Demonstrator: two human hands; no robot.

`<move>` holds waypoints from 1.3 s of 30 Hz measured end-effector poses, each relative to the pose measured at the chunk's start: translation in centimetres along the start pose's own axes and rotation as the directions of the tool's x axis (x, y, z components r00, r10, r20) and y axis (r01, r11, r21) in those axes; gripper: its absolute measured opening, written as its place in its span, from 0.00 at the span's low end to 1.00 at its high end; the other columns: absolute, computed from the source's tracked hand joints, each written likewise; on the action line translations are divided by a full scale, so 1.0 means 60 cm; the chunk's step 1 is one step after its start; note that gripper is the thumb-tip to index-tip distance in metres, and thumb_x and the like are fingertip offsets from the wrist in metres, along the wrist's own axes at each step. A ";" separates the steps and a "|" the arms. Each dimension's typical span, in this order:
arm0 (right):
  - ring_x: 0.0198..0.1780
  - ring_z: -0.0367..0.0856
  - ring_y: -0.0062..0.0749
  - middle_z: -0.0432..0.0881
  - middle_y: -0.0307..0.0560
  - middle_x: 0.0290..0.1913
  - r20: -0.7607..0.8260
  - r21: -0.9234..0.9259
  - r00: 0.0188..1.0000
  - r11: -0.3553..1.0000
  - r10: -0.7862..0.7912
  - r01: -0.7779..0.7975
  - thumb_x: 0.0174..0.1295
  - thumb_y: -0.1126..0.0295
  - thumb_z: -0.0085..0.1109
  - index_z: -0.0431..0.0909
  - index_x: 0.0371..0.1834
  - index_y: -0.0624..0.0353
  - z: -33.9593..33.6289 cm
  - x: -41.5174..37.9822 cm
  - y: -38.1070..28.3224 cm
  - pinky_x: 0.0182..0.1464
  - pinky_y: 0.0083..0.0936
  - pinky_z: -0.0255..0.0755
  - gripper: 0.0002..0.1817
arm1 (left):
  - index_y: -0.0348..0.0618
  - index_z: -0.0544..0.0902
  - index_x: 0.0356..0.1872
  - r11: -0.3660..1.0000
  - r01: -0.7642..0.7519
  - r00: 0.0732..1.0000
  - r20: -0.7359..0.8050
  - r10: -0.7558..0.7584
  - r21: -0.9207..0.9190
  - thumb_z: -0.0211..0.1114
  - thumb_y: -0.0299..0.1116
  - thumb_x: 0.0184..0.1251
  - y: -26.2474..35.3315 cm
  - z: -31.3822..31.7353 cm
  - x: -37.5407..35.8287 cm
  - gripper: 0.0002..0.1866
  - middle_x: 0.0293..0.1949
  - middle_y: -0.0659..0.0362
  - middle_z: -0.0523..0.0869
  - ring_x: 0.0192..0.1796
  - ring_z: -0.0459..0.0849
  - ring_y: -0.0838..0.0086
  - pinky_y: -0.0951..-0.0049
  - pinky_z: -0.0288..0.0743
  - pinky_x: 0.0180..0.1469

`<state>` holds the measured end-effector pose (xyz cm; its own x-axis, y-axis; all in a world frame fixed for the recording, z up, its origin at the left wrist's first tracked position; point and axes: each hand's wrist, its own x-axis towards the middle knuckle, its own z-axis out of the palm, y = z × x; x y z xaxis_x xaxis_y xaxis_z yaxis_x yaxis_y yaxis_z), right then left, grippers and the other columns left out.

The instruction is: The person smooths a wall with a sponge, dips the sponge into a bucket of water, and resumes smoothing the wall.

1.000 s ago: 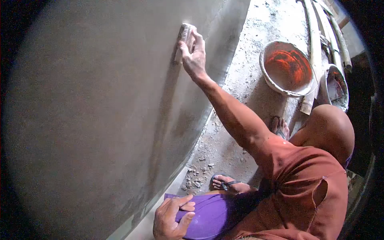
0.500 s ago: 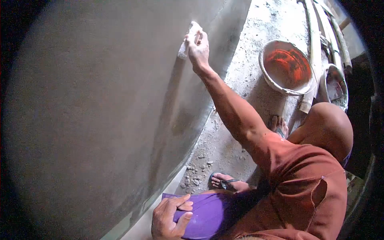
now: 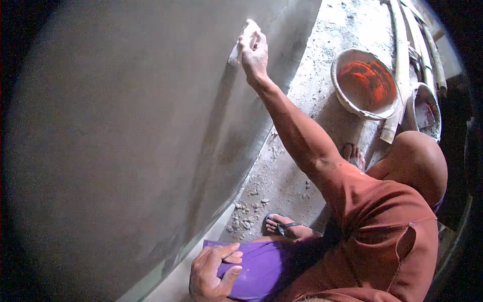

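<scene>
My right hand (image 3: 254,54) reaches out along the grey plastered wall (image 3: 126,126), fingers wrapped round a pale, sponge-like block (image 3: 248,31). The block lies against the wall surface, and part of it is hidden by my fingers. A dark streak runs down the wall below it. At the bottom, my left hand (image 3: 214,272) rests over the knee of my purple shorts (image 3: 266,267). Its thumb stands apart from the fingers, which are slightly bent, and nothing shows in it.
A bucket (image 3: 342,98) with an orange-red inside stands on the dusty floor (image 3: 271,176). Behind it lie poles (image 3: 401,55) and a second, smaller bucket (image 3: 412,113). Crumbled debris (image 3: 247,214) lies along the wall's foot, near my sandalled left foot (image 3: 289,226).
My right hand has slid the pale block slightly farther up the wall in view. The left hand stays on the knee. The whole view has shifted a little.
</scene>
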<state>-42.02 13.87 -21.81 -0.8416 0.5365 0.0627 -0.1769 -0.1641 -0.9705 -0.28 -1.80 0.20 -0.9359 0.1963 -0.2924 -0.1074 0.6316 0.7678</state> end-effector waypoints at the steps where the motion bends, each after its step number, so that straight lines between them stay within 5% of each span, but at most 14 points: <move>1: 0.56 0.75 0.55 0.74 0.61 0.54 0.013 0.001 1.000 1.000 0.016 -0.016 0.68 0.62 0.66 0.70 0.70 0.60 0.007 -0.027 0.010 0.62 0.47 0.70 0.30 | 0.33 0.83 0.56 1.000 -0.011 1.000 0.009 0.011 0.000 0.68 0.45 0.73 0.002 -0.002 -0.003 0.24 0.38 0.50 0.92 0.43 0.91 0.61 0.60 0.80 0.53; 5: 0.52 0.73 0.54 0.74 0.61 0.54 0.015 -0.088 0.934 0.930 -0.357 0.357 0.66 0.68 0.66 0.68 0.73 0.64 0.034 -0.259 0.010 0.59 0.49 0.69 0.32 | 0.32 0.82 0.57 0.995 -0.078 0.994 0.079 0.074 0.054 0.69 0.44 0.72 0.004 -0.006 0.026 0.24 0.37 0.49 0.91 0.43 0.91 0.60 0.60 0.80 0.54; 8: 0.61 0.73 0.59 0.75 0.62 0.58 0.319 -0.008 0.833 0.878 -0.452 0.480 0.62 0.74 0.68 0.69 0.75 0.61 0.005 -0.456 -0.014 0.65 0.51 0.69 0.36 | 0.33 0.82 0.58 0.995 -0.077 0.993 0.093 0.071 0.056 0.72 0.39 0.68 0.003 -0.004 0.047 0.23 0.38 0.51 0.91 0.43 0.90 0.58 0.60 0.79 0.51; 9: 0.62 0.73 0.61 0.75 0.64 0.59 0.442 0.002 0.784 0.875 -0.435 0.484 0.61 0.74 0.67 0.70 0.75 0.60 -0.003 -0.483 -0.019 0.67 0.53 0.69 0.36 | 0.34 0.82 0.58 0.996 -0.065 0.994 0.094 0.059 0.059 0.74 0.35 0.65 0.004 -0.003 0.050 0.23 0.39 0.53 0.91 0.42 0.89 0.57 0.60 0.79 0.48; 12: 0.62 0.72 0.66 0.74 0.66 0.59 0.285 -0.149 0.794 0.793 -0.537 0.590 0.64 0.69 0.66 0.68 0.77 0.59 0.003 -0.386 0.026 0.68 0.58 0.66 0.36 | 0.32 0.83 0.56 0.997 -0.017 0.996 0.089 0.010 0.073 0.70 0.46 0.71 0.003 -0.004 0.038 0.25 0.37 0.51 0.91 0.42 0.90 0.60 0.61 0.80 0.54; 14: 0.58 0.73 0.61 0.74 0.62 0.54 0.039 -0.143 0.909 0.898 -0.415 0.417 0.69 0.67 0.62 0.69 0.74 0.59 0.023 -0.247 0.045 0.65 0.52 0.66 0.30 | 0.32 0.83 0.55 0.998 0.017 1.000 0.016 -0.018 0.067 0.69 0.49 0.72 0.006 0.002 0.005 0.26 0.36 0.51 0.91 0.42 0.90 0.60 0.60 0.80 0.54; 17: 0.54 0.72 0.56 0.72 0.60 0.51 -0.015 -0.144 0.985 0.976 -0.169 0.165 0.72 0.63 0.61 0.66 0.74 0.56 0.005 -0.115 0.056 0.59 0.50 0.67 0.29 | 0.34 0.84 0.54 0.997 0.072 0.993 -0.097 -0.072 -0.006 0.66 0.55 0.72 0.006 0.014 -0.028 0.30 0.35 0.51 0.92 0.41 0.90 0.61 0.60 0.79 0.51; 20: 0.54 0.71 0.56 0.72 0.61 0.51 -0.030 -0.228 0.974 0.950 -0.225 0.213 0.73 0.63 0.60 0.65 0.74 0.58 0.022 -0.209 0.068 0.58 0.50 0.66 0.29 | 0.33 0.84 0.55 0.999 0.039 0.990 -0.138 -0.038 0.004 0.67 0.53 0.72 0.007 0.010 -0.019 0.28 0.36 0.51 0.92 0.40 0.89 0.61 0.60 0.79 0.51; 22: 0.57 0.70 0.58 0.71 0.63 0.54 0.079 -0.157 0.935 0.922 -0.344 0.353 0.69 0.68 0.62 0.64 0.74 0.63 0.024 -0.357 0.060 0.61 0.52 0.65 0.32 | 0.33 0.82 0.58 0.986 -0.134 0.989 0.083 0.126 0.099 0.74 0.34 0.65 0.006 -0.012 0.021 0.23 0.38 0.52 0.91 0.40 0.89 0.59 0.61 0.78 0.47; 25: 0.65 0.68 0.59 0.68 0.65 0.63 0.299 -0.121 0.935 0.964 -0.190 0.235 0.62 0.73 0.65 0.59 0.79 0.62 0.006 -0.524 0.026 0.67 0.56 0.66 0.41 | 0.33 0.82 0.58 0.997 -0.068 0.993 0.098 0.062 0.049 0.74 0.34 0.65 0.004 -0.008 0.044 0.23 0.38 0.52 0.91 0.41 0.89 0.58 0.60 0.78 0.47; 29: 0.61 0.70 0.54 0.72 0.61 0.59 0.155 -0.204 0.874 0.850 -0.461 0.485 0.62 0.78 0.59 0.64 0.76 0.62 0.010 -0.369 0.085 0.66 0.48 0.65 0.36 | 0.33 0.82 0.56 0.998 -0.036 0.998 0.058 0.033 0.057 0.72 0.38 0.67 -0.003 -0.009 0.022 0.23 0.39 0.51 0.91 0.40 0.90 0.56 0.56 0.78 0.47; 30: 0.57 0.71 0.60 0.72 0.63 0.54 0.106 -0.196 0.904 0.883 -0.413 0.426 0.65 0.71 0.61 0.67 0.71 0.65 0.009 -0.299 0.099 0.64 0.57 0.66 0.31 | 0.33 0.82 0.56 0.998 -0.028 0.998 0.060 0.025 0.055 0.72 0.38 0.67 -0.006 -0.007 0.006 0.23 0.39 0.51 0.91 0.40 0.90 0.56 0.56 0.78 0.47; 33: 0.56 0.71 0.61 0.72 0.66 0.54 -0.003 -0.130 0.996 0.987 -0.092 0.090 0.73 0.64 0.57 0.66 0.68 0.64 -0.011 -0.139 0.126 0.61 0.53 0.66 0.25 | 0.32 0.82 0.55 0.999 -0.048 0.998 -0.034 0.048 0.018 0.70 0.41 0.70 -0.013 -0.001 -0.024 0.22 0.39 0.51 0.92 0.38 0.89 0.55 0.56 0.78 0.46; 39: 0.59 0.69 0.59 0.69 0.64 0.56 0.109 -0.068 0.976 0.978 -0.187 0.195 0.67 0.71 0.64 0.61 0.78 0.59 0.023 -0.448 0.091 0.60 0.53 0.67 0.36 | 0.33 0.81 0.57 0.996 -0.074 0.996 0.051 0.071 0.045 0.71 0.40 0.68 -0.009 -0.007 0.015 0.24 0.38 0.51 0.91 0.39 0.88 0.55 0.56 0.78 0.47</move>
<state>-21.06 -2.63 -28.49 -0.8443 0.4642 0.2678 -0.3022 0.0002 -0.9532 -1.19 -2.25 -0.22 -0.9228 0.2791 -0.2657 -0.0229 0.6485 0.7609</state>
